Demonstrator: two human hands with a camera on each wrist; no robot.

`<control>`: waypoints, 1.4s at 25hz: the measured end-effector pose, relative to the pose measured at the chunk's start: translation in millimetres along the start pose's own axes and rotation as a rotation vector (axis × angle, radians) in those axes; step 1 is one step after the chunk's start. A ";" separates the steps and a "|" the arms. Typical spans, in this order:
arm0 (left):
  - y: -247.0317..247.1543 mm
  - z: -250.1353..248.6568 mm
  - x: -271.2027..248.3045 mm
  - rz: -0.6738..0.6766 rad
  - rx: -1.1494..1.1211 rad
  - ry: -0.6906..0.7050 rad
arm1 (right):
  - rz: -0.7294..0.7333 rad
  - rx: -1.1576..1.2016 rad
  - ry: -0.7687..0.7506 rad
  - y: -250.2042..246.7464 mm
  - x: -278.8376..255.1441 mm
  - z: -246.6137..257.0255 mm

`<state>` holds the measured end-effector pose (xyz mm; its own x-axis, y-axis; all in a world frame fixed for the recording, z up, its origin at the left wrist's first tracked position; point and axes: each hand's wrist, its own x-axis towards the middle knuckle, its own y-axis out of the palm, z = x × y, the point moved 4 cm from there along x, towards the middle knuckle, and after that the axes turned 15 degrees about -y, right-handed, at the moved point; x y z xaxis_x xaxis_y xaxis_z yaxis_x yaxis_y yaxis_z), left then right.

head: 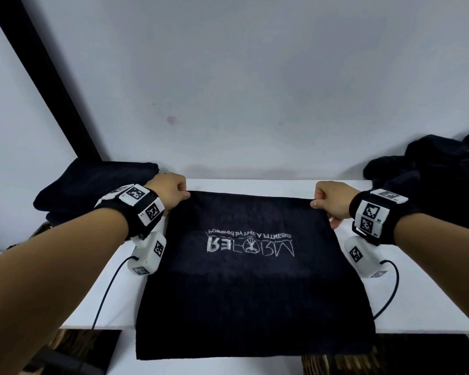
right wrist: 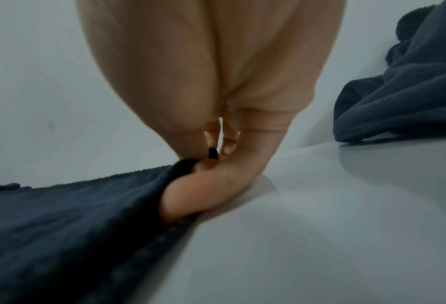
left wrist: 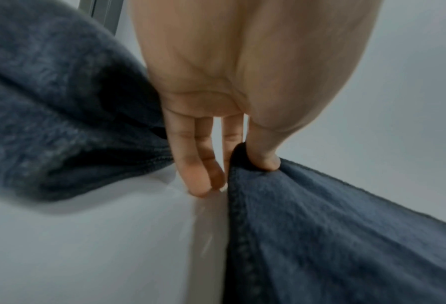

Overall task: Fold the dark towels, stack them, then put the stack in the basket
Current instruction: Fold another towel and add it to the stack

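On the white table (head: 417, 293) lies the dark towel (head: 249, 288), near edge overhanging. Our left hand (head: 171, 192) and right hand (head: 332, 203) pinch its far corners; soft, limp cloth, best held there.

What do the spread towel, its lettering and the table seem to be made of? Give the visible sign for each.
Towel: soft, matte terry-like cloth, likely cotton or microfibre; fuzzy nap and a stitched hem show in the wrist views.
Lettering: looks like pale embroidery thread seen from the back, since it reads mirrored.
Table: smooth, glossy white, probably laminate or plastic; it reflects the right hand.
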<state>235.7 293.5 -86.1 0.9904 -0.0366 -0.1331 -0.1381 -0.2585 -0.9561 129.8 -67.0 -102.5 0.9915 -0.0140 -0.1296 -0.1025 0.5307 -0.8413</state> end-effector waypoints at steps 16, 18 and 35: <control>-125.3 0.8 -76.1 -0.042 -0.345 0.271 | -0.398 -0.078 -0.298 -115.8 -80.9 75.4; -163.7 -2.0 -100.1 -0.119 -0.465 0.288 | -0.540 -0.095 -0.375 -150.3 -109.6 98.7; -292.6 -1.1 -226.9 -0.413 -0.637 0.432 | -0.863 0.007 -0.458 -219.9 -236.8 170.2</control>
<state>51.4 376.3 224.1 0.8921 -0.1506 0.4259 0.1297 -0.8176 -0.5609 -68.7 -36.1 202.5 0.6608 -0.0700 0.7473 0.6723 0.4978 -0.5478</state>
